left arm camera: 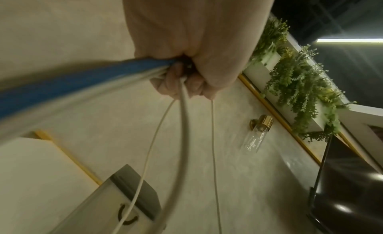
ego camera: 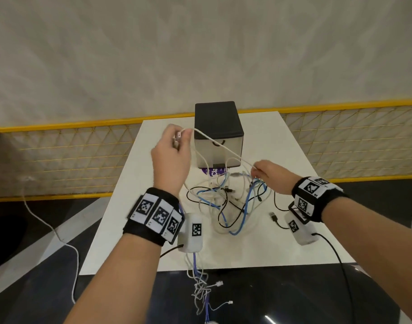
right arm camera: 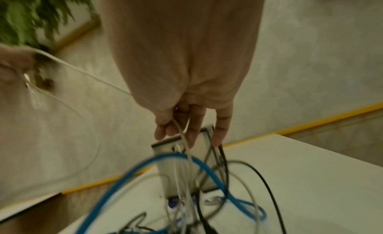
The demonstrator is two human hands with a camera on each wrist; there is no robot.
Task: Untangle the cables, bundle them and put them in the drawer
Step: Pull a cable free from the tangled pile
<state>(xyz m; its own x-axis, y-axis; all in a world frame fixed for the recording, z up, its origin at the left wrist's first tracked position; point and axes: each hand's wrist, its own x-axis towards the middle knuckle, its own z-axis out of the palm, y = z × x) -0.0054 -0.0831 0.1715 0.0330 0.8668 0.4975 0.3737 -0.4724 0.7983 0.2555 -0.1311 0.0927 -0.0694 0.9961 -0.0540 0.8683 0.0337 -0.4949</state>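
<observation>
A tangle of blue, white and black cables (ego camera: 223,202) lies mid-table in front of a small drawer box (ego camera: 218,134) with a black top and a closed white front. My left hand (ego camera: 178,139) is raised left of the box. In the left wrist view its curled fingers (left arm camera: 178,83) grip a blue cable (left arm camera: 82,83) and white cables (left arm camera: 183,123). One white cable (ego camera: 214,142) stretches from it down to my right hand (ego camera: 255,170), which pinches it just above the tangle. The right wrist view shows those fingertips (right arm camera: 163,131) on the white strand (right arm camera: 180,134), with blue loops (right arm camera: 145,168) below.
The white table (ego camera: 305,242) stands against a yellow mesh railing (ego camera: 72,155). A black USB plug (ego camera: 273,215) lies near my right wrist. Blue and grey strands (ego camera: 201,288) hang over the table's front edge. A purple sticker (ego camera: 214,172) lies under the box.
</observation>
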